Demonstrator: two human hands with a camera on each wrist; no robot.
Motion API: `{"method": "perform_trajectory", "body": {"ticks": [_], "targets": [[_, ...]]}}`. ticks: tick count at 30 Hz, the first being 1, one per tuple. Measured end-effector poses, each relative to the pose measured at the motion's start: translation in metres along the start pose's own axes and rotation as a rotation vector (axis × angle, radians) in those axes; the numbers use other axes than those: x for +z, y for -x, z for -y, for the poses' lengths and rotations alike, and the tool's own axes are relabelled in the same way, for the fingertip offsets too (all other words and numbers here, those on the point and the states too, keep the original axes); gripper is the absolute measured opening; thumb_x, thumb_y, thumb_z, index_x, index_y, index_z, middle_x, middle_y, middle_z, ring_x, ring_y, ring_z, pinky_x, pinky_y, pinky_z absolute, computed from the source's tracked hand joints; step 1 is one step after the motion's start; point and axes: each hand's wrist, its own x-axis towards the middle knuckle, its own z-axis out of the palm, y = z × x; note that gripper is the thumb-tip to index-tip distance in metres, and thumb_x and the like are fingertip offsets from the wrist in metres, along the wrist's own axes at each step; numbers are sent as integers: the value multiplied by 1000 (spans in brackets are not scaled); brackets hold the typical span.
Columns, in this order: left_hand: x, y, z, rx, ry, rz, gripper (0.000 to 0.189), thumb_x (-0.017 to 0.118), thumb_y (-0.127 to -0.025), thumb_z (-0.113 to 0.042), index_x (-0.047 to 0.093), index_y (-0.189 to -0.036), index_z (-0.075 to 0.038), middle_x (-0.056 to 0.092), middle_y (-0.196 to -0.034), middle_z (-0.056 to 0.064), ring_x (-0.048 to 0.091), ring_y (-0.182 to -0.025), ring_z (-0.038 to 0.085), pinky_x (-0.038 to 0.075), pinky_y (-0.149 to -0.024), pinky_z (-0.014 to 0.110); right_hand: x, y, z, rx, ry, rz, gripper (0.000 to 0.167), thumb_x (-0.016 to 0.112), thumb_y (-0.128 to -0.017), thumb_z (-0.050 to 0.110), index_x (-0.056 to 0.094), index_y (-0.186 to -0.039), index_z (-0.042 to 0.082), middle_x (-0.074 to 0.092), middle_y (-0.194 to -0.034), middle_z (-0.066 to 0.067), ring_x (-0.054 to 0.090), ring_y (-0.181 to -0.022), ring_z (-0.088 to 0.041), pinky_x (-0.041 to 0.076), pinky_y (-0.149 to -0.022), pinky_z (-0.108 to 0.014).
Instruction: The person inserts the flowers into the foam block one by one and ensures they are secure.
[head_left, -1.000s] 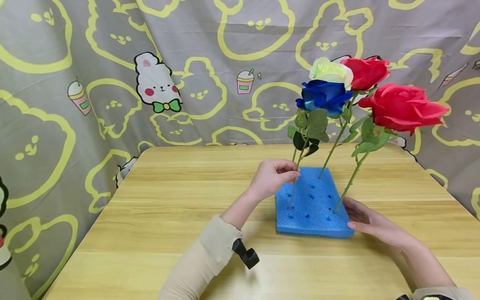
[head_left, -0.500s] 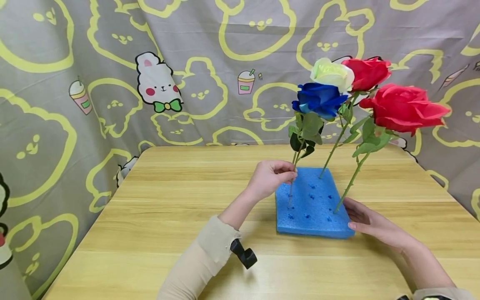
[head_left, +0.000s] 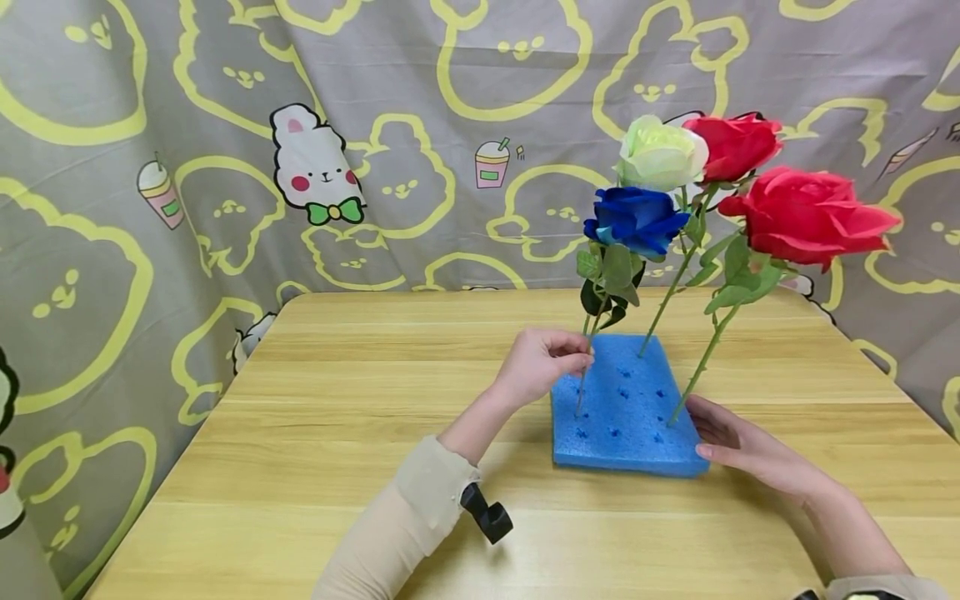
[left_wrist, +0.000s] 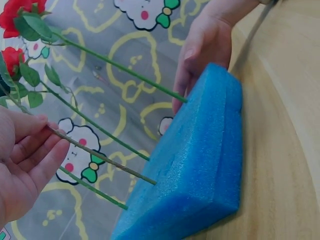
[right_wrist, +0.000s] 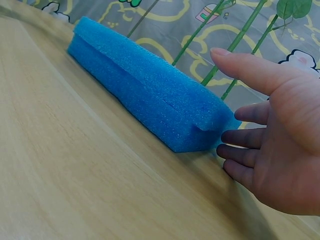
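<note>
My left hand [head_left: 534, 364] pinches the thin stem of a blue rose [head_left: 637, 221] between thumb and fingers. The stem's lower end meets the top of a blue foam block [head_left: 622, 450]; in the left wrist view the foam block [left_wrist: 200, 165] shows the stem [left_wrist: 107, 160] meeting it at a slant. My right hand [head_left: 742, 442] rests against the block's right side, and in the right wrist view the right hand [right_wrist: 285, 135] has its fingers extended, not wrapped round it. Two red roses, a near one [head_left: 813, 217] and a far one [head_left: 731, 148], and a white rose [head_left: 662, 154] stand in the foam.
Several small holes dot the foam's top. The block lies on a wooden table [head_left: 337, 433], right of its middle. Behind hangs a grey curtain [head_left: 420, 75] with yellow cartoon outlines. The roses' stems lean to the right.
The blue rose has come down and slightly left, uncovering more of the white rose behind it. My left hand has shifted a little left and down with the stem. The right hand stays at the foam.
</note>
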Motion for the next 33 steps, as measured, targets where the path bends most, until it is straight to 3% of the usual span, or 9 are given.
{"method": "perform_trajectory", "body": {"ticks": [7, 14, 23, 29, 33], "targets": [[0, 0, 2, -9, -20, 16, 14, 65, -84, 1, 69, -96, 7, 69, -87, 18, 66, -75, 27, 55, -70, 32, 0, 0, 1, 5, 0, -3, 62, 48, -94, 2, 9, -139, -18, 12, -139, -43, 35, -114, 16, 32, -90, -7], [-2, 1, 0, 0, -36, 19, 14, 68, -83, -3, 71, -95, 4, 70, -85, 12, 66, -71, 17, 54, -68, 24, 0, 0, 0, 4, 13, -5, 62, 48, -95, 2, 10, -139, -17, 14, -140, -41, 35, -114, 16, 32, -90, -7], [-2, 0, -1, -32, -75, 23, 12, 68, -83, -4, 72, -93, 1, 68, -80, 7, 65, -68, 13, 55, -72, 34, -1, 0, 2, 3, -5, 3, 63, 48, -94, 2, 8, -138, -19, 10, -139, -43, 35, -113, 17, 32, -90, -6], [-3, 0, -3, -25, -87, 27, 9, 68, -83, -4, 72, -90, 0, 68, -79, 6, 64, -68, 10, 55, -71, 33, 0, 0, 2, 6, 1, -1, 63, 49, -94, 3, 9, -138, -19, 11, -139, -44, 35, -113, 17, 32, -90, -6], [-3, 1, -3, -24, -102, 24, 7, 68, -83, -4, 72, -87, 0, 68, -78, 5, 64, -68, 10, 55, -69, 30, -1, 0, 1, 3, 9, -3, 63, 49, -94, 3, 10, -139, -18, 18, -141, -36, 36, -114, 16, 32, -91, -7]]}}
